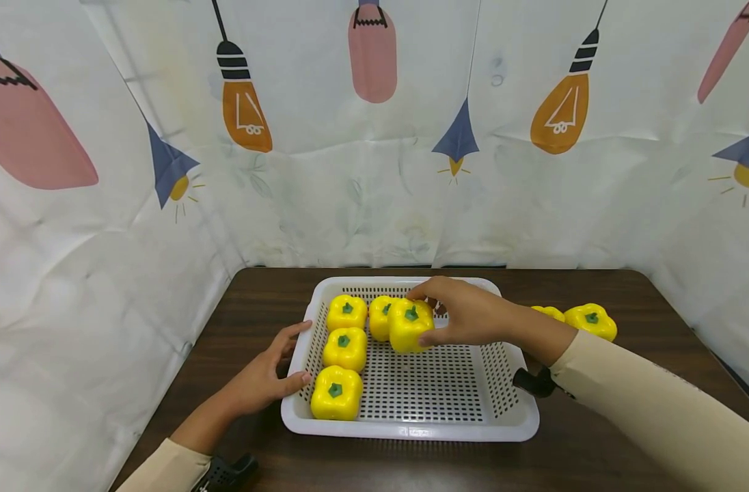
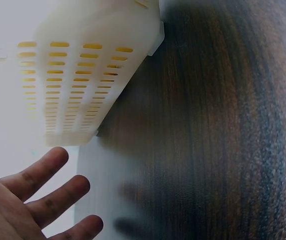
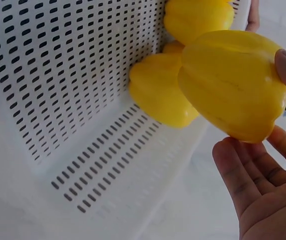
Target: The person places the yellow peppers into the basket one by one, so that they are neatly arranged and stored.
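A white perforated basket (image 1: 411,432) sits on the dark wooden table. My right hand (image 1: 467,311) grips a yellow bell pepper (image 1: 409,328) with a green stem between thumb and fingers, raised above the basket floor. In the right wrist view this held pepper (image 3: 233,85) hangs in front of another pepper (image 3: 160,90) standing against the basket. Along the basket's left side stand three yellow peppers (image 1: 337,393) in a column, and one more (image 1: 380,318) is in the back row. At the left rim, my left hand (image 1: 260,376) rests with spread, fairly straight fingers.
On the table to the right of the basket, two yellow peppers (image 1: 590,321) are partly behind the right forearm. A patterned white sheet (image 1: 362,191) hangs behind the table (image 1: 596,437) and along its left side.
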Motion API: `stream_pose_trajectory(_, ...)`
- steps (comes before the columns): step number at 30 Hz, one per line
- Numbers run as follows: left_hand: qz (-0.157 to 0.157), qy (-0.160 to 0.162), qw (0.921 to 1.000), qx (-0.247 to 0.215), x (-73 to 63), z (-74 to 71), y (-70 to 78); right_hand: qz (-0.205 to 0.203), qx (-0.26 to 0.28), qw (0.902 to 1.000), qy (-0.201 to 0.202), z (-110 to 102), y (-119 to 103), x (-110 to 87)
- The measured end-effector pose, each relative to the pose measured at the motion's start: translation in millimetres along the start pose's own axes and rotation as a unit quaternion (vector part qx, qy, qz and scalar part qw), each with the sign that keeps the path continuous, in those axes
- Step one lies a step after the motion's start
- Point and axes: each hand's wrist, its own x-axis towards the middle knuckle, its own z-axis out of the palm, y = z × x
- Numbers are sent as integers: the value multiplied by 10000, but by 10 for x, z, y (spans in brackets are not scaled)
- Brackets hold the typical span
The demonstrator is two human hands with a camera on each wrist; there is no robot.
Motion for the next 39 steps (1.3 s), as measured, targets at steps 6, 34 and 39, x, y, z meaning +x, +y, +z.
stream_pose_trajectory(6, 1, 9, 10000, 4, -2, 0, -6, 129, 120, 9997, -164, 82, -26, 59)
stream_pose_trajectory(34, 95, -23, 9999, -131, 11, 14, -37, 432, -50, 9984, -349, 477, -61, 224)
stream_pose_trajectory(39, 67, -15, 9999, -117, 7, 14, -34, 570, -69, 9975, -403, 544, -50, 254)
